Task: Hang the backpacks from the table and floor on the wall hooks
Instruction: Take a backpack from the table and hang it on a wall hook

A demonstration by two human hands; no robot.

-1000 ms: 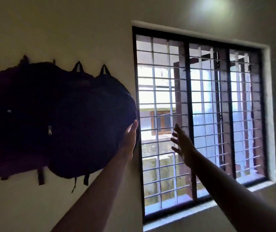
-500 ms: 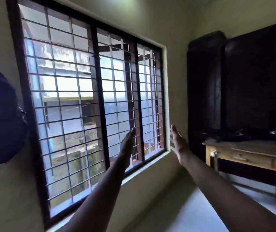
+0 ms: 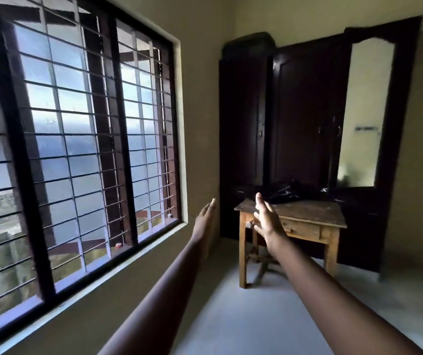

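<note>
A dark backpack (image 3: 291, 192) lies on the far side of a small wooden table (image 3: 315, 213) in front of a dark wardrobe. Both my arms reach forward at chest height. My left hand (image 3: 206, 217) is empty, seen edge-on with fingers straight, just left of the table. My right hand (image 3: 266, 221) is empty with fingers spread, in front of the table's near left corner and well short of the backpack. The wall hooks and the hung backpacks are out of view.
A large barred window (image 3: 77, 139) fills the left wall, with a sill below it. The tall dark wardrobe (image 3: 305, 119) with a mirror panel (image 3: 364, 116) stands behind the table. Grey floor (image 3: 256, 311) lies between me and the table.
My view has swung right, from the hung backpacks past the window to the table and wardrobe. My left hand has left the hung backpack; both hands stay raised and empty.
</note>
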